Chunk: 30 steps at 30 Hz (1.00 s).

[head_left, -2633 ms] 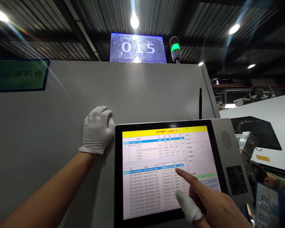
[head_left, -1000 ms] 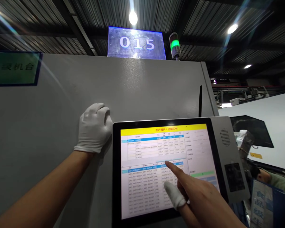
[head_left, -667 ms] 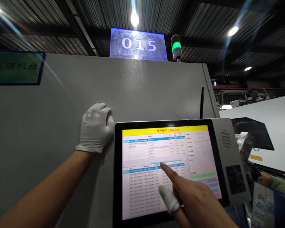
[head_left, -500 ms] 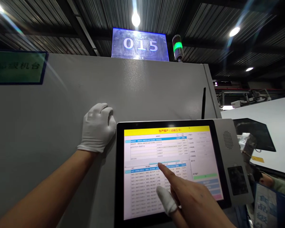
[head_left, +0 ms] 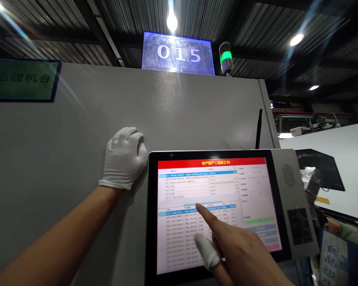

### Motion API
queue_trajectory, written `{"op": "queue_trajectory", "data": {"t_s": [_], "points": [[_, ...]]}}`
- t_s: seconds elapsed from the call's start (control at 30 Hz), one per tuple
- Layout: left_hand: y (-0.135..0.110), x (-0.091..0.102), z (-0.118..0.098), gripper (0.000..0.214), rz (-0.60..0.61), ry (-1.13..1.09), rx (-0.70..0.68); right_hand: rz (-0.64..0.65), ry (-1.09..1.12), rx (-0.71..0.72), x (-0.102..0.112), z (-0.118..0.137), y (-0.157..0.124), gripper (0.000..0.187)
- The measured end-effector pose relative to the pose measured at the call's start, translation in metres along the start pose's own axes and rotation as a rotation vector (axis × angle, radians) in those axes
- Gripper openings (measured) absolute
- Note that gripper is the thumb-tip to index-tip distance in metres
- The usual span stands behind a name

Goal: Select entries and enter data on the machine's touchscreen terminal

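A touchscreen terminal [head_left: 220, 254] with a black bezel and grey side panel stands against a grey machine cabinet. Its lit screen shows two tables under a red banner. My right hand [head_left: 241, 250] points at it, index finger stretched out and its tip at the scroll bar between the tables. That hand holds nothing; a white cover sits on its thumb, and the other fingers are largely hidden. Left of the terminal, my left hand [head_left: 122, 159], in a white glove, is closed in a fist and leans on the cabinet [head_left: 86, 131], with no object showing in it.
Above the cabinet stand a lit sign [head_left: 178, 53] reading 015 and a signal lamp [head_left: 226, 57] glowing green. A black antenna [head_left: 259, 129] rises behind the terminal. A green sign [head_left: 20, 80] hangs at left. Another person's arm [head_left: 350, 232] shows at lower right.
The screen banner has turned from yellow to red. The upper table has scrolled sideways, revealing more text on its left. My right fingertip has slid slightly left along the bar; my left hand stays put.
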State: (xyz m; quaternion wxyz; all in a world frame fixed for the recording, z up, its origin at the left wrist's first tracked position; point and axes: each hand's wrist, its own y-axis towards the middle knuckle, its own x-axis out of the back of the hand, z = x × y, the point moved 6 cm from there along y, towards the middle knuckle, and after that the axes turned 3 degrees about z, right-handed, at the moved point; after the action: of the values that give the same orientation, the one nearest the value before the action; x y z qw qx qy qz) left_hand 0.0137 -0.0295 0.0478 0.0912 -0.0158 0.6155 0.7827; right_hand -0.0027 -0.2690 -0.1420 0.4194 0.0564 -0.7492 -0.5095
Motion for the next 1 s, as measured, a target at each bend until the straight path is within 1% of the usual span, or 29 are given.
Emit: {"op": "queue_trajectory", "data": {"t_s": [0.1,0.23,0.53,0.73,0.87,1.0], "points": [[0.002,0.0,0.0,0.018,0.012,-0.01,0.0,0.025,0.023,-0.041,-0.002,-0.002,0.0,0.066],[0.003,0.001,-0.001,0.019,0.015,-0.025,0.005,0.038,0.041,-0.051,-0.002,-0.002,0.001,0.063],[0.001,0.0,0.001,0.022,0.014,-0.055,0.02,-0.038,0.049,-0.029,-0.008,-0.005,-0.003,0.069],[0.0,-0.001,0.001,0.021,-0.004,-0.022,0.0,-0.025,0.059,-0.024,-0.01,-0.002,0.0,0.069],[0.0,0.0,0.0,0.021,0.0,-0.022,-0.004,0.007,0.059,-0.059,-0.01,0.0,0.001,0.068],[0.001,-0.001,0.001,0.022,0.005,-0.044,0.007,0.006,0.066,-0.034,-0.01,0.0,0.001,0.068]]}}
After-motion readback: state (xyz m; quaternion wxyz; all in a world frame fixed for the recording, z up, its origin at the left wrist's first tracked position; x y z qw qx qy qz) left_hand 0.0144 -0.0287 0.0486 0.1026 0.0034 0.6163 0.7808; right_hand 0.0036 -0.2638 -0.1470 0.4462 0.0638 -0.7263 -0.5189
